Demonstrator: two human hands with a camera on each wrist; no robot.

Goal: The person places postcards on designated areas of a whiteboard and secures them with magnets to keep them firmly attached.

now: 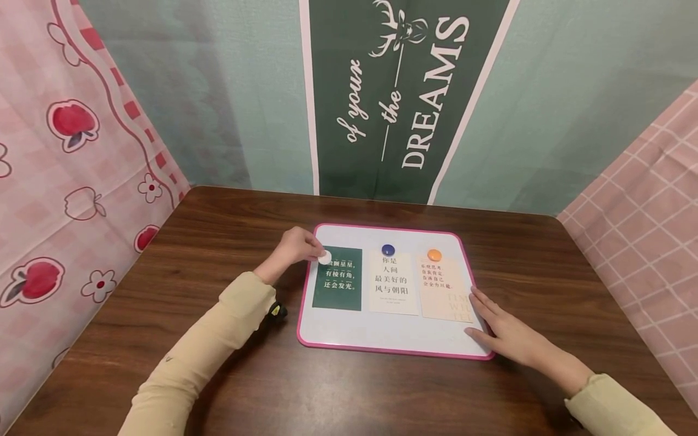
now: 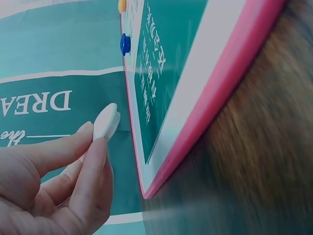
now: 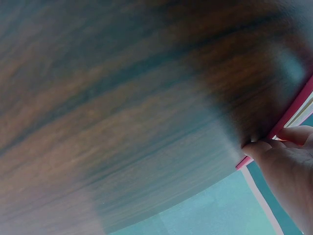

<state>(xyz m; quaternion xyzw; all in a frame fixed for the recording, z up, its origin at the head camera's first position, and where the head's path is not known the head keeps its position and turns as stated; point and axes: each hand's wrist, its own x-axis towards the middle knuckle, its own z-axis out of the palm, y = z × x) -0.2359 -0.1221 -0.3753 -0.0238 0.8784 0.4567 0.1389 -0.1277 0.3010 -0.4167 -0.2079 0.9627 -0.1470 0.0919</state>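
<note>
My left hand (image 1: 297, 245) pinches a white round magnet (image 2: 104, 122) between thumb and fingertips, over the upper left corner of the green card (image 1: 338, 297). In the left wrist view the magnet stands off from the card's surface. The card lies on a pink-rimmed whiteboard (image 1: 354, 332), flat on the table. Across the board's right rim rests my right hand (image 1: 509, 333), its fingers fairly straight and the thumb lower down on the board. The right wrist view shows its fingers (image 3: 293, 134) at the pink edge.
A blue magnet (image 1: 388, 250) sits atop the white middle card (image 1: 394, 297), and an orange magnet (image 1: 434, 255) atop the cream right card (image 1: 442, 303). Brown wooden table (image 1: 218, 218) surrounds the board. A printed green curtain (image 1: 371, 175) hangs behind, pink cloths at both sides.
</note>
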